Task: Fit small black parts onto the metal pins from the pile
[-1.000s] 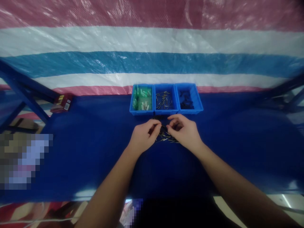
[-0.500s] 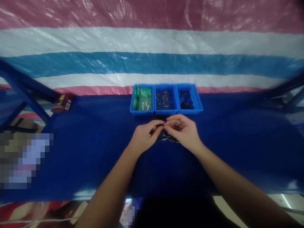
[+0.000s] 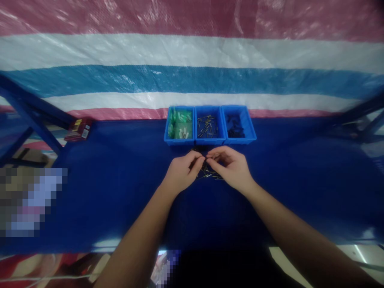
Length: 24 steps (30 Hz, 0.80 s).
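Note:
Over the blue table, my left hand and my right hand face each other with a narrow gap between their fingertips. Each has thumb and forefinger pressed together; whatever small thing they pinch is too small to name. Beneath and between them lies a pile of thin metal pins, partly covered by my fingers. Just behind stand three joined blue bins: the left bin holds clear pieces in green bags, the middle bin holds thin metal pins, and the right bin holds dark pieces.
A dark red box sits at the back left of the blue table, beside a blue metal frame. A striped plastic sheet hangs behind the bins. Another frame bar rises at the right.
The fingertips of my two hands, closer together before, have drawn slightly apart. My left hand's fingers have closed up a little. The bins have not moved.

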Tool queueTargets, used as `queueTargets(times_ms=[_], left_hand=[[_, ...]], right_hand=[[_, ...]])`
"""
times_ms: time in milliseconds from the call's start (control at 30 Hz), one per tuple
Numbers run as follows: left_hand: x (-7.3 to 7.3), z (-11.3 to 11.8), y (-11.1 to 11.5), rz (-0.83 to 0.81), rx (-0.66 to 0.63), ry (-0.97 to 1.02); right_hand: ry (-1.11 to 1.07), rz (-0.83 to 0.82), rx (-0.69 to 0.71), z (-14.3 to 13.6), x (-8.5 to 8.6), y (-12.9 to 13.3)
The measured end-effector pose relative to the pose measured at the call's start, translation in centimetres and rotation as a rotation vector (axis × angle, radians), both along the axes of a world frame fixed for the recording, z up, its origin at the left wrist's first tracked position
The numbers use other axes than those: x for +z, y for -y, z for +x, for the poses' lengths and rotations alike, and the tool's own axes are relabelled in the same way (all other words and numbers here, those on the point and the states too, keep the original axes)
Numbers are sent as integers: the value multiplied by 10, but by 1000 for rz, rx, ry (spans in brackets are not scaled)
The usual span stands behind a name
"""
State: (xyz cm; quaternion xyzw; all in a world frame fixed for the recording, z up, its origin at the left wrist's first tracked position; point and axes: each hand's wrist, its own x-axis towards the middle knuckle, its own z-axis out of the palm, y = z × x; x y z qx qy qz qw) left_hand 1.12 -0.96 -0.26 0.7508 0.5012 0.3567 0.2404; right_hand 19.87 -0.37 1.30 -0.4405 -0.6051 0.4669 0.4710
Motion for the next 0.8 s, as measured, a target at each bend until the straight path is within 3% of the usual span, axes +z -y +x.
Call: queueTargets(times_ms=[500,800], left_hand=[[0,-1,-1,4,-13,11],[1,1,-1,28,-36,54]], right_hand=[[134,31,-32,1,1,1],[97,56,-44,0,1,1]])
